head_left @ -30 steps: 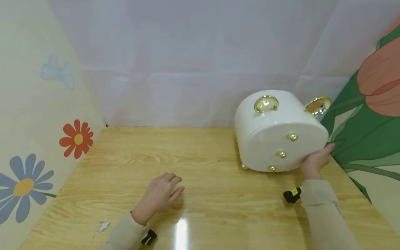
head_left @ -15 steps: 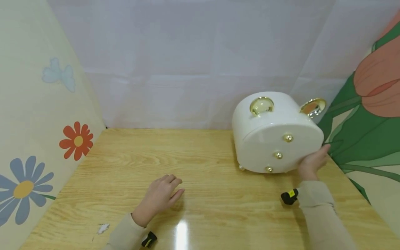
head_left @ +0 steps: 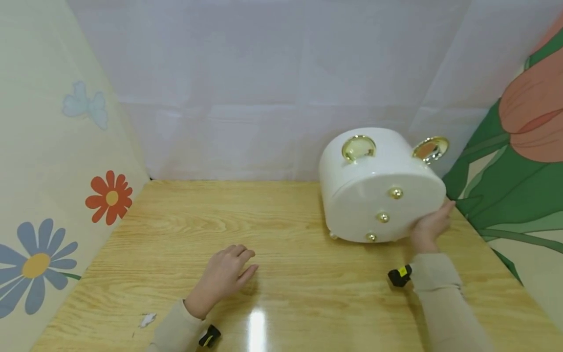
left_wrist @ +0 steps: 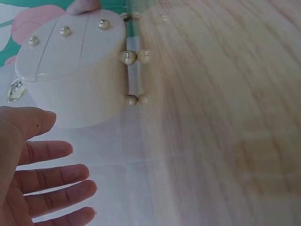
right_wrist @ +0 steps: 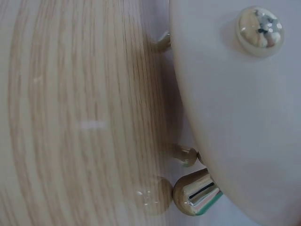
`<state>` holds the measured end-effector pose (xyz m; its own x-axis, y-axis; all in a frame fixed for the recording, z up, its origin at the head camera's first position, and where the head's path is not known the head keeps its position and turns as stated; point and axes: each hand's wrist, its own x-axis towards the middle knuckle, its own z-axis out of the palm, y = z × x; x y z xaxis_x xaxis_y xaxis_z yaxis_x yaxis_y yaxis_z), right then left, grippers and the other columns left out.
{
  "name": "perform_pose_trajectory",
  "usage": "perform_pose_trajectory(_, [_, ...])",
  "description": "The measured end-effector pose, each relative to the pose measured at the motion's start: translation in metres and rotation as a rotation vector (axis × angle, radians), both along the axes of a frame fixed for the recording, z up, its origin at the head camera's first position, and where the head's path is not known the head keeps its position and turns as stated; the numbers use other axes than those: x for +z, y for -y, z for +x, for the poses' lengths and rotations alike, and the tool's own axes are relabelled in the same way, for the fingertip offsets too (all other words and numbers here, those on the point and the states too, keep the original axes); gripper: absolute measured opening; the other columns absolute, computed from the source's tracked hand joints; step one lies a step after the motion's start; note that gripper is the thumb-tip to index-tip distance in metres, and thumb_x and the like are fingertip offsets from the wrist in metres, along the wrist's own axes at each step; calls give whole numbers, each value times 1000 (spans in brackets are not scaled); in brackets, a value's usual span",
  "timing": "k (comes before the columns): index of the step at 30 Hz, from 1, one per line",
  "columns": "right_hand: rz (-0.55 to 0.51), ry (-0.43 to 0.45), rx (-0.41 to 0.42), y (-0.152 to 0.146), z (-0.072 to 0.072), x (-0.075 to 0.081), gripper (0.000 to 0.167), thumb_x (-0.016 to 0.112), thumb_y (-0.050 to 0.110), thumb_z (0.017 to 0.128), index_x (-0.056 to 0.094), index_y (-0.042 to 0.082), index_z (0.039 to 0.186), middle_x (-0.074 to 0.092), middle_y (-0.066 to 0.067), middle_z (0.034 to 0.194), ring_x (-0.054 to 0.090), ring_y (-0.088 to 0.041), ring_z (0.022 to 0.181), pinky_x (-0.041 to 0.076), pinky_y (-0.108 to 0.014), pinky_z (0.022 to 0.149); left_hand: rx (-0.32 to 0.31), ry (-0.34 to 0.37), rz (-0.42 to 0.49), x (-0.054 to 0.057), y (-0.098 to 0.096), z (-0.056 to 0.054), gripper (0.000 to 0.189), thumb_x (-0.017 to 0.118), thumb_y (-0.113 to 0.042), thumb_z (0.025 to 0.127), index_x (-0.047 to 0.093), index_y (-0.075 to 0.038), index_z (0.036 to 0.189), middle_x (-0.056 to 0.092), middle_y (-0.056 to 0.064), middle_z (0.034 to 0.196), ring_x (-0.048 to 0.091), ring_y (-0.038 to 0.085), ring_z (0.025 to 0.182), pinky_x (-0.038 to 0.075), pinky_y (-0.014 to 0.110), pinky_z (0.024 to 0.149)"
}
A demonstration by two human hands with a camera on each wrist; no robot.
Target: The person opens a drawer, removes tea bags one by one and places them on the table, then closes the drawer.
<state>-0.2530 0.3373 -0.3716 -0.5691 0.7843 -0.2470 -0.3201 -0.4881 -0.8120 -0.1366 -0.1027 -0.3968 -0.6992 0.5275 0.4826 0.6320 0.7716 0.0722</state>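
Note:
A white rounded storage box (head_left: 356, 205) with two gold ear-shaped loops and a column of gold knobs stands at the back right of the table. Faint seams cross its front in the left wrist view, and small gold ball feet (left_wrist: 129, 57) are under it. My right hand (head_left: 428, 230) touches the box low on its right side, thumb straight and pointing away; its other fingers are hidden by the box. A front knob (right_wrist: 259, 31) looms large in the right wrist view. My left hand (head_left: 222, 276) is held apart from the box, fingers relaxed and holding nothing.
The wood-grain table (head_left: 211, 210) meets a pale cloth backdrop (head_left: 220, 142) behind. Flower-printed panels flank it, with the right panel (head_left: 510, 205) close to the box. A pale worn patch (head_left: 147, 319) marks the table at front left.
The box has slid a little to the left along the table, and my right hand has moved left with it. My left hand stays nearly where it was.

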Motion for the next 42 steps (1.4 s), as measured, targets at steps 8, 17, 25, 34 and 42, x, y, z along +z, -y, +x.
perform_pose_trajectory(8, [57,48,22,9,0,1,39,42,45,94,62,15,78,60,6,78,53,-6,65,41,-18,66,9,2,-19,1,1,-2,25,68,-27,80,66,-6,95,64,5,89,61,20,79,52,31,65])
perform_pose_trajectory(17, [119,114,22,19,-2,0,42,38,46,95,49,16,68,52,6,72,46,-6,62,38,-19,64,10,1,-13,1,1,-3,25,69,-26,80,66,-6,94,64,5,90,61,20,79,52,31,65])
perform_pose_trajectory(25, [165,117,51,29,-1,-2,43,37,46,95,49,16,68,51,6,68,45,-7,59,38,-20,61,14,-6,-2,0,2,-4,25,69,-25,80,66,-5,93,64,6,89,60,20,78,52,32,63])
perform_pose_trajectory(34, [276,177,90,31,-3,-7,46,31,47,96,47,16,66,49,6,63,44,-7,55,37,-21,62,35,9,-28,4,-10,0,25,68,-26,80,66,-5,94,64,6,89,60,20,79,52,32,64])
perform_pose_trajectory(42, [364,161,64,43,-3,-11,43,33,43,97,51,17,67,52,9,64,45,-6,60,36,-21,66,32,30,-34,6,-11,-1,26,67,-27,82,66,-4,95,64,7,91,61,21,81,52,33,67])
